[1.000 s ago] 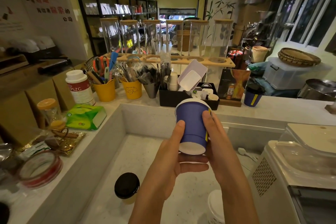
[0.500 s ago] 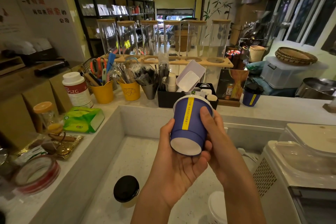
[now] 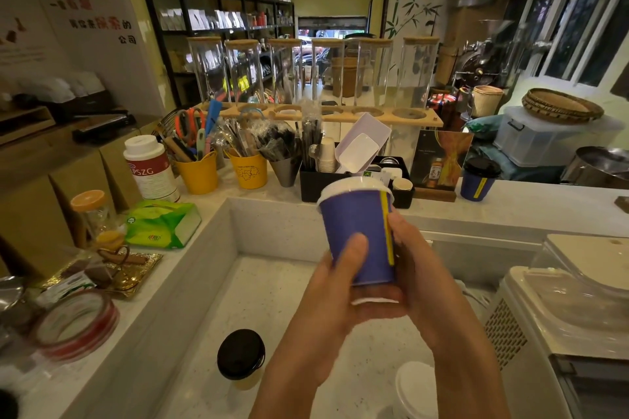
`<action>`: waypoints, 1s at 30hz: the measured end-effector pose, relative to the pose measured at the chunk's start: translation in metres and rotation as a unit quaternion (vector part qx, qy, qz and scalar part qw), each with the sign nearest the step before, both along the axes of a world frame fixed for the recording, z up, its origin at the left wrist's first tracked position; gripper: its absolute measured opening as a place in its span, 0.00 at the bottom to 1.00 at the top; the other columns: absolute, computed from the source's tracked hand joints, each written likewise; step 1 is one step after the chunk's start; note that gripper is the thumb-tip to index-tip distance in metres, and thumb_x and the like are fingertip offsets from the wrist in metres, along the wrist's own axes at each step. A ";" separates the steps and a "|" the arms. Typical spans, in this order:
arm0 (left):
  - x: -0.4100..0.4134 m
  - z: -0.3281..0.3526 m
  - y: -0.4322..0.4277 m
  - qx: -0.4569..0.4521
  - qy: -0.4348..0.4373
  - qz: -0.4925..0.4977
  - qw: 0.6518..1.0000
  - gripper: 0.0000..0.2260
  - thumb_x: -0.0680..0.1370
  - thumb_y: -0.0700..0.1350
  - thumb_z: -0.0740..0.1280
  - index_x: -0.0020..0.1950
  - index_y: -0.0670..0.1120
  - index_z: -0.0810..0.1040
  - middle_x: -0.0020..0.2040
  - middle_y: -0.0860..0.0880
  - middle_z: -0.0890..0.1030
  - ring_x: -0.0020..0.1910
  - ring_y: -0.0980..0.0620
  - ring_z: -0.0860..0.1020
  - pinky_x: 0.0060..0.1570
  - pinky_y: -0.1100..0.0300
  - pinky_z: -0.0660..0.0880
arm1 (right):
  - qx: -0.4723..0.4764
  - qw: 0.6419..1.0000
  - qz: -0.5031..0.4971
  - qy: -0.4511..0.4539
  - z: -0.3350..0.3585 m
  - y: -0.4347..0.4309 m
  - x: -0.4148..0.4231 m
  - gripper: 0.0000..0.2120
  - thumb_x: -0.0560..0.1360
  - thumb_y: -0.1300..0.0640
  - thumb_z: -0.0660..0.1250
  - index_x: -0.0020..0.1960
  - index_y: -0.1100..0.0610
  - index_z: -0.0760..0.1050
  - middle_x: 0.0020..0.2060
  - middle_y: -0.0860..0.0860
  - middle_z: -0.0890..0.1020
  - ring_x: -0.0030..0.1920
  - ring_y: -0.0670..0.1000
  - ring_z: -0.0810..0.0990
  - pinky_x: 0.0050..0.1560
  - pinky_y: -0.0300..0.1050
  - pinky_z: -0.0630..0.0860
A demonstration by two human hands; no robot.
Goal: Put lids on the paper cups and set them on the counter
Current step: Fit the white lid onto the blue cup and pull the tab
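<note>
1 lidded cup (image 3: 480, 179) on cntr (image 3: 537, 206) behind held cup (image 3: 354, 218)

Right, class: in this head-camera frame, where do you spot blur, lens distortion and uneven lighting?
Head view: the cup is smeared, most at its white top; the tape roll lower left is blurred. Head view, edges: the wide lens bows the counter and windows. Head view, lighting: doorway bright, left side dim.

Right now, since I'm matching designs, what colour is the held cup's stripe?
Yellow stripe on the blue cup, clearest in the head view.
</note>
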State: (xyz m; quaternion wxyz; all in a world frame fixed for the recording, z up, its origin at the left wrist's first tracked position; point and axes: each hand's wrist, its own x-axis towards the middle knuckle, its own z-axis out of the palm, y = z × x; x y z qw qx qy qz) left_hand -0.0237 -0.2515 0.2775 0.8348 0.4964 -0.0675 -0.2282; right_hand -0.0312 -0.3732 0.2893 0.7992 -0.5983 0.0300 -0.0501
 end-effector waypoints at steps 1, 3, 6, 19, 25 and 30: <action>0.001 -0.002 -0.001 0.101 -0.095 0.054 0.989 0.24 0.69 0.58 0.72 0.63 0.59 0.70 0.58 0.54 0.80 0.47 0.52 0.84 0.39 0.66 0.81 | -0.034 0.999 0.009 -0.021 -0.002 -0.004 -0.001 0.28 0.67 0.39 0.67 0.67 0.39 0.70 0.58 0.43 0.83 0.56 0.47 0.83 0.47 0.42 0.82; 0.006 -0.010 -0.001 0.213 -0.225 0.140 0.940 0.32 0.69 0.52 0.75 0.63 0.68 0.59 0.58 0.68 0.70 0.53 0.61 0.77 0.40 0.77 0.75 | -0.103 0.993 0.020 -0.055 -0.001 -0.005 -0.005 0.22 0.68 0.40 0.69 0.60 0.27 0.70 0.56 0.31 0.80 0.57 0.35 0.78 0.44 0.32 0.79; 0.011 -0.022 0.007 0.220 -0.311 0.169 0.909 0.35 0.69 0.50 0.76 0.61 0.74 0.58 0.56 0.77 0.68 0.57 0.69 0.73 0.45 0.83 0.69 | -0.168 0.983 0.015 -0.068 -0.001 -0.003 -0.008 0.25 0.64 0.41 0.74 0.52 0.19 0.68 0.52 0.21 0.76 0.53 0.23 0.74 0.40 0.22 0.74; 0.010 -0.029 0.003 0.294 -0.407 0.239 0.831 0.43 0.66 0.54 0.78 0.67 0.71 0.50 0.70 0.61 0.61 0.69 0.59 0.65 0.60 0.67 0.74 | -0.218 0.971 0.012 -0.093 0.006 0.003 -0.024 0.35 0.63 0.33 0.72 0.65 0.23 0.58 0.56 0.16 0.66 0.56 0.22 0.67 0.45 0.21 0.73; 0.004 -0.022 0.032 0.252 -0.366 0.047 0.895 0.39 0.65 0.62 0.75 0.68 0.75 0.54 0.65 0.75 0.64 0.65 0.74 0.62 0.53 0.79 0.67 | -0.216 0.965 0.039 -0.144 0.002 -0.020 -0.039 0.40 0.61 0.41 0.77 0.68 0.29 0.62 0.65 0.32 0.71 0.65 0.38 0.73 0.62 0.44 0.77; 0.008 -0.013 0.045 0.237 -0.386 0.018 0.892 0.40 0.62 0.57 0.80 0.68 0.69 0.61 0.64 0.70 0.70 0.64 0.69 0.69 0.52 0.81 0.69 | -0.175 0.967 0.080 -0.164 0.002 -0.022 -0.044 0.30 0.70 0.46 0.72 0.70 0.36 0.66 0.67 0.35 0.72 0.66 0.39 0.72 0.55 0.34 0.77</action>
